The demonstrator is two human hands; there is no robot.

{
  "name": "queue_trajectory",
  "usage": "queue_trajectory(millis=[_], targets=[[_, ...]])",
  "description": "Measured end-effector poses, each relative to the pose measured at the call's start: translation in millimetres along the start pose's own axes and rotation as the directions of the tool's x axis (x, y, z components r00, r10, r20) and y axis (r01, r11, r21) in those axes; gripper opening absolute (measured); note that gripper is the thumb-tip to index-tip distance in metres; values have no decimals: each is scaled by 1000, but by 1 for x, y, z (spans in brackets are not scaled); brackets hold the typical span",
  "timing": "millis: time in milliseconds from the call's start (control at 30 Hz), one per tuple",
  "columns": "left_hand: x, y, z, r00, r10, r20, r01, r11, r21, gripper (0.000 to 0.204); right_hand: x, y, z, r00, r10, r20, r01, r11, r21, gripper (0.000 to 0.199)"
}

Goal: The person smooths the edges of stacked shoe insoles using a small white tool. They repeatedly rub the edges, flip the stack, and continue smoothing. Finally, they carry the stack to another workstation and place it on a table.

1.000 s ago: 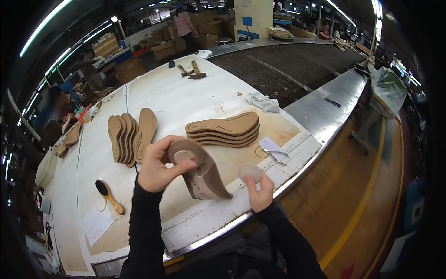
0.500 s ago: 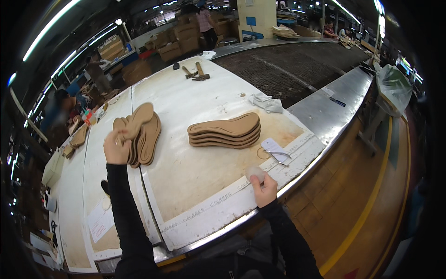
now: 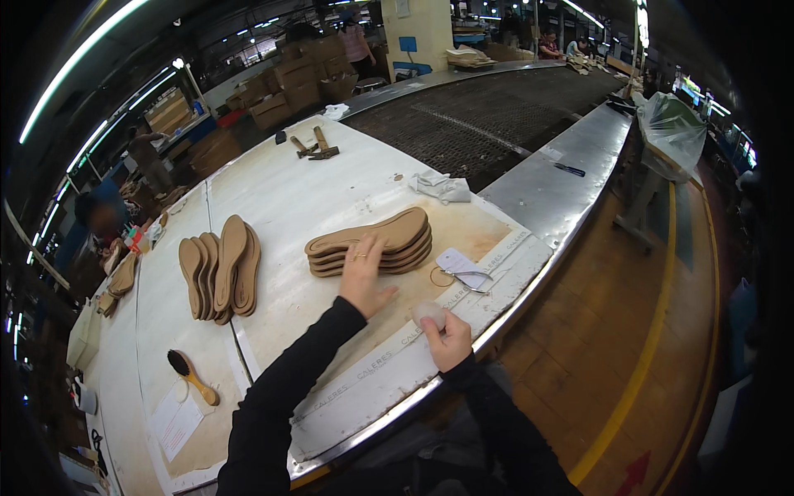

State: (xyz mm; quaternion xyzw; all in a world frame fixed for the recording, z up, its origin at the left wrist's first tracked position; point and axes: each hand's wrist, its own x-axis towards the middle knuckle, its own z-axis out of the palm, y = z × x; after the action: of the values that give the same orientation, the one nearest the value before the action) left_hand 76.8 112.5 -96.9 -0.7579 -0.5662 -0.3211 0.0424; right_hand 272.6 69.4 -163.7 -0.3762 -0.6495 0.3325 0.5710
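A stack of brown insoles (image 3: 397,234) lies in the middle of the white tabletop. My left hand (image 3: 364,279) reaches over its near side, fingers stretched out and overlapping the stack's edge; whether they touch it I cannot tell. Close to the table's front edge, my right hand (image 3: 451,341) is closed on a whitish, translucent rounded piece (image 3: 428,313). Several more brown insoles (image 3: 232,263) lie fanned out to the left. Beside the stack rest a white tag (image 3: 460,269) and a small metal tool with pale handles, partly overlapping it.
Hammers (image 3: 314,149) lie at the far side, and a crumpled white cloth (image 3: 441,187) sits by the dark conveyor belt (image 3: 471,120). A wooden brush (image 3: 193,378) and a printed paper (image 3: 175,423) are at the left. A screwdriver-like tool (image 3: 569,169) lies on the metal edge.
My left hand has left the fanned insoles, letting go of the one it held there, and moved right to the stack. My right hand keeps its hold; the view has shifted.
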Motion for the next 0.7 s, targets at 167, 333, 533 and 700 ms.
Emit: queue_trajectory(millis=[167, 333, 533, 700], targets=[[22, 12, 65, 986, -59, -155, 103, 951, 292, 92, 0, 2, -1, 1000, 2, -27, -1, 1000, 17, 24], [33, 10, 63, 994, -63, -87, 91, 926, 365, 87, 0, 4, -4, 999, 4, -39, -2, 999, 44, 23], [39, 0, 6, 991, 21, 133, -45, 982, 182, 72, 3, 2, -7, 973, 191, -131, -126, 910, 395, 21], [19, 20, -75, 814, 232, 532, -113, 963, -246, 41, 1, 9, -27, 949, 311, -41, -242, 808, 537, 30]])
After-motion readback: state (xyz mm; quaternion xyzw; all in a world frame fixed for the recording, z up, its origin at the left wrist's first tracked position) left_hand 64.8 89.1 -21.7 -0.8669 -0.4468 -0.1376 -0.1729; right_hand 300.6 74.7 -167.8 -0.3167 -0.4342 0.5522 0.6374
